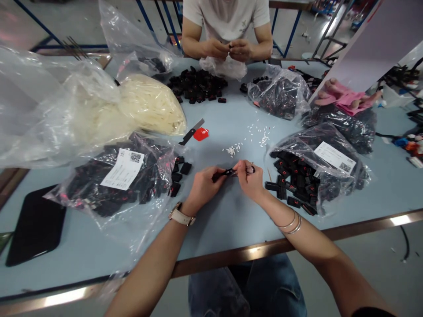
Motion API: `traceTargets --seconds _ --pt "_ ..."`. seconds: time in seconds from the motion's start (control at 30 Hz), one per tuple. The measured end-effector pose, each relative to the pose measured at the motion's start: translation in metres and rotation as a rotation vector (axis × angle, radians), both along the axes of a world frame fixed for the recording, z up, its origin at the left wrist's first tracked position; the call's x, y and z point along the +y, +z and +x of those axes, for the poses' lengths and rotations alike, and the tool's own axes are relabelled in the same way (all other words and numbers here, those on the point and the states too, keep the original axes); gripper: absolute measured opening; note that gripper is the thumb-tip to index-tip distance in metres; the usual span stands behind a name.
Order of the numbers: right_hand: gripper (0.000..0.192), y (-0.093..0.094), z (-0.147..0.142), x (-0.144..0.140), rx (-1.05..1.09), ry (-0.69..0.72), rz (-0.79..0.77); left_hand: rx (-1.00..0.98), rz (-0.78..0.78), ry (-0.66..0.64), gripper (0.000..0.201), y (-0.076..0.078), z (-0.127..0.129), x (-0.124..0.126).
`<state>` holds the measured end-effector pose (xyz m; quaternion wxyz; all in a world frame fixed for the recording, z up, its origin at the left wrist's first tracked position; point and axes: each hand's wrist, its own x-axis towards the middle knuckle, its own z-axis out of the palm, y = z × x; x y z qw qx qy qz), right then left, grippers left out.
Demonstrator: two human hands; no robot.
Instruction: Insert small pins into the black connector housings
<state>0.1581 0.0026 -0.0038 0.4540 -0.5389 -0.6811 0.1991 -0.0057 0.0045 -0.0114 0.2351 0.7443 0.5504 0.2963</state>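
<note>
My left hand (pixel 202 187) and my right hand (pixel 251 179) meet over the middle of the pale blue table (pixel 231 220). Together they pinch a small black plastic part (pixel 228 172) between the fingertips. A watch sits on my left wrist and thin bangles on my right. To the right lies an open clear bag of black parts (pixel 306 176). Another labelled bag of black parts (pixel 122 178) lies to the left, with a few loose pieces spilled beside it. Tiny white bits (pixel 233 150) are scattered just beyond my hands.
Across the table a person in a white shirt handles a small piece (pixel 229 47) above a black pile (pixel 198 86). A bag of cream strands (pixel 148 103), a black knife (pixel 191 132), a red tag (pixel 201 134), pink gloves (pixel 346 97) and a dark tray (pixel 36 226) lie around.
</note>
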Motion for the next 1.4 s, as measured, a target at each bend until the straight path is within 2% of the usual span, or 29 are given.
traceTargets --seconds 0.47,0.73,1.0,1.23,1.4 --pt "0.043 -0.0044 -0.0014 0.0078 -0.205 0.014 0.052 -0.006 0.002 -0.014 0.009 0.0028 0.0013 -0.0015" --pt "0.046 -0.0013 0.0007 0.0048 -0.118 0.000 0.064 -0.018 0.004 -0.017 0.010 0.0028 0.0016 -0.0008" --pt "0.045 -0.0048 -0.0029 0.0091 -0.314 0.022 0.063 0.023 0.004 -0.005 0.010 0.0047 0.0022 -0.0012" --pt "0.050 -0.0004 -0.0009 0.0055 -0.264 -0.011 0.091 -0.004 0.009 -0.014 0.011 0.0043 0.0019 -0.0014" --pt "0.046 0.0004 -0.0027 0.0083 -0.364 0.010 0.021 0.012 0.013 -0.010 0.011 0.0025 0.0013 -0.0011"
